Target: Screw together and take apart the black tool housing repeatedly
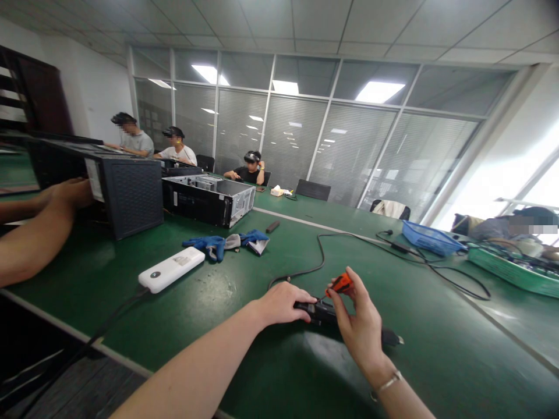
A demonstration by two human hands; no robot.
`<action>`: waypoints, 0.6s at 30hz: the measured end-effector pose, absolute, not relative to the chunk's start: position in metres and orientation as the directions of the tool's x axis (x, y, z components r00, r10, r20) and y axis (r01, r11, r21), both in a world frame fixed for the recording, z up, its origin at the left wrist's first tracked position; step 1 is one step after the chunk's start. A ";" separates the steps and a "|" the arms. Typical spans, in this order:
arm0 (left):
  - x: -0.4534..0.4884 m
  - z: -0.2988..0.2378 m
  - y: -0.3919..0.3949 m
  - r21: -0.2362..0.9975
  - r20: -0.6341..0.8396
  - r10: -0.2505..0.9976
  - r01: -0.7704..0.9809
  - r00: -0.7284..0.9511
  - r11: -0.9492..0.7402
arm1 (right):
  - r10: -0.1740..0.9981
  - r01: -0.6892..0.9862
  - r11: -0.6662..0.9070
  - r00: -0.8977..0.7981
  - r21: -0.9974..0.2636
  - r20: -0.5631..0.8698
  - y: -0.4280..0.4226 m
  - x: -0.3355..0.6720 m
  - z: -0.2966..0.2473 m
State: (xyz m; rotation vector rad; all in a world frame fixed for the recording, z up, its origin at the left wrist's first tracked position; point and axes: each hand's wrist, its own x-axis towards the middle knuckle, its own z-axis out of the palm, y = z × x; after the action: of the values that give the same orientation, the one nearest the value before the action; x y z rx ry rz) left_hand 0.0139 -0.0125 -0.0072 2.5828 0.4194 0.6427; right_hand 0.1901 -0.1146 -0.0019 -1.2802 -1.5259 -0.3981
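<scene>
My right hand point(360, 317) is closed around the orange and black handle of a screwdriver point(340, 284), tilted with its thin shaft pointing down to the left. The shaft's tip meets or nearly meets a long black device point(323, 313) lying on the green table; exact contact is too small to tell. Fingers of my left hand point(286, 304) grip the device's left end and press it to the table. Its right end, with a small metallic tip, shows beyond my right wrist. A dark cable point(322, 250) runs from near my left hand; where it joins is hidden.
A white power strip point(172, 269) and blue-grey gloves point(218, 245) lie left. Beyond stand computer cases point(133, 192), point(198, 201); a co-worker's arms point(41, 233) reach into the nearer one. Blue basket point(430, 237) and green basket point(515, 267) stand right. Other people sit farther back.
</scene>
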 end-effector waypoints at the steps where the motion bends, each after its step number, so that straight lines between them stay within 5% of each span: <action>1: 0.014 -0.007 -0.012 0.488 0.368 0.389 0.181 0.845 -0.854 | 0.525 0.846 0.390 0.121 -0.365 0.842 -0.115 0.190 -0.001; 8: 0.013 -0.008 -0.013 0.475 0.384 0.373 0.165 0.845 -0.864 | 0.410 0.883 0.409 0.048 -0.230 0.911 -0.117 0.189 0.002; 14: 0.014 -0.006 -0.014 0.476 0.381 0.375 0.168 0.845 -0.863 | 0.540 0.844 0.434 0.037 -0.316 0.841 -0.118 0.188 -0.005; 18: 0.013 -0.004 -0.015 0.468 0.379 0.367 0.166 0.849 -0.868 | 0.486 0.870 0.425 0.014 -0.251 0.874 -0.118 0.188 0.000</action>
State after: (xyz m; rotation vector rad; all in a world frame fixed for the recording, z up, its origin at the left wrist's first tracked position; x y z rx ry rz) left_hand 0.0126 -0.0147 -0.0039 2.6011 0.3948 0.6512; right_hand 0.1883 -0.1175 0.0000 -1.2097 -1.6309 -0.4570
